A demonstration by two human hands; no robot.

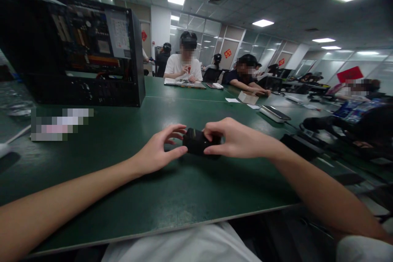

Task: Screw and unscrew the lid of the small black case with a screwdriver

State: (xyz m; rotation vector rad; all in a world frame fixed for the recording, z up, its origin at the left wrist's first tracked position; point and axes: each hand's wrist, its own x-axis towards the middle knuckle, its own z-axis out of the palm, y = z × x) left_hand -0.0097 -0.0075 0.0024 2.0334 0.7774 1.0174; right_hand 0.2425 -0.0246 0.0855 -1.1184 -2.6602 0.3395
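A black, boxy device [194, 142], perhaps a camera, is in front of me over the green table [172, 196]. My right hand [229, 138] grips its right end, thumb along the near side and fingers curled over the top. My left hand [162, 147] is curved beside the left end, fingers spread and thumb apart from them. Its thumb tip and fingertips come right up to the device; whether they press on it I cannot tell. The right hand covers much of the device.
An open black computer case [135, 61] stands at the left, beside a blurred-out item [61, 125]. Farther right are a small cardboard box [248, 97], paper [232, 100] and a silver-edged case [274, 114]. Across the table a person in white [184, 65] handles parts; another leans forward.
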